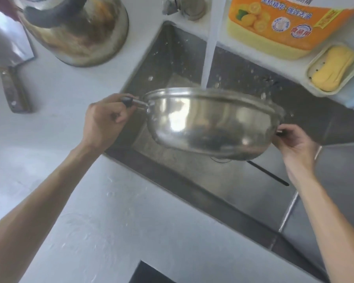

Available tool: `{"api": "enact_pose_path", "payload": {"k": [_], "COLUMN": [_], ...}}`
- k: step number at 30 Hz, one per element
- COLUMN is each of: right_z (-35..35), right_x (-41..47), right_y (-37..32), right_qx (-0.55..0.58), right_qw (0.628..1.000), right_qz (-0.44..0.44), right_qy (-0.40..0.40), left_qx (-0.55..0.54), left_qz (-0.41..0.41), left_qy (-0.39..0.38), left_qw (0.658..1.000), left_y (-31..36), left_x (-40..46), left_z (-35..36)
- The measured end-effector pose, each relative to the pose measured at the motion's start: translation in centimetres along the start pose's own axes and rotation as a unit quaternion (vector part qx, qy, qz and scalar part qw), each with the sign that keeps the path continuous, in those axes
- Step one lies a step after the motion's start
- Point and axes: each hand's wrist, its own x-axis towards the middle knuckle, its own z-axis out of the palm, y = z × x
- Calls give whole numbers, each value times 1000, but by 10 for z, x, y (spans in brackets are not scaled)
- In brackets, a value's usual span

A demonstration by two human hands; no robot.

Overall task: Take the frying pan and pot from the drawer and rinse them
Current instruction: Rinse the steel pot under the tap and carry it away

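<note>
Two hands on the steel pot (211, 121), one at each side handle, holding it up over the sink (172, 58). Left hand (104, 121) comes in from the lower left, forearm stretched long across the counter, fingers curled tight round the dark grip of the left handle. Right hand (294, 146) reaches up from the lower right, fingertips and thumb pinching the dark right handle. Between the two sets of fingers the pot hangs tilted, its shiny outer wall and base turned toward the camera, rim facing away. Water stream (207, 58) drops straight down just beyond the rim, well ahead of both hands; whether it lands inside the pot cannot be told from here.

Under the left forearm runs a white countertop (70, 180), wet with scattered droplets. Far left of the left knuckles lies a cleaver (10, 64), wooden handle toward the camera. Beyond the left fingers stands a stained metal kettle (76, 29). Past the right fingers, on the ledge behind the sink, sits an orange dish-soap jug (284, 23), and just beside it a soap dish (333, 72) holding a yellow bar of soap (333, 68). Sink walls are dark and speckled with splashes.
</note>
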Motion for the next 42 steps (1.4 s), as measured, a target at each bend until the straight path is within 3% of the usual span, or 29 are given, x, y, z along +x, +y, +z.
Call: {"api": "enact_pose_path", "payload": {"k": [4, 11, 15, 18, 22, 25, 29, 42], "right_z": [-8, -22, -26, -32, -40, -43, -35, -24], "right_x": [0, 2, 1, 2, 1, -2, -3, 4], "right_y": [12, 21, 19, 22, 38, 50, 66, 89], "right_qx": [3, 4, -13, -91, -205, -189, -147, -173], "right_qw": [1000, 999, 999, 996, 973, 972, 973, 966], "right_qz": [-11, -30, -29, -6, 40, 71, 140, 174], "right_qy": [-24, 10, 24, -18, -99, -121, -113, -86], "left_qx": [43, -25, -178, -220, -116, -71, -23, 76], "left_qz": [14, -84, -187, -279, -281, -284, -276, -291], "left_qy": [-39, -182, -274, -248, -205, -228, -255, -270], "left_qw": [998, 979, 926, 901, 930, 928, 926, 915], "left_y": [-9, -11, -7, -15, -19, -30, -39, -58], "left_x": [2, 8, 9, 14, 21, 22, 26, 32], "left_z": [8, 15, 19, 26, 39, 47, 59, 83]}}
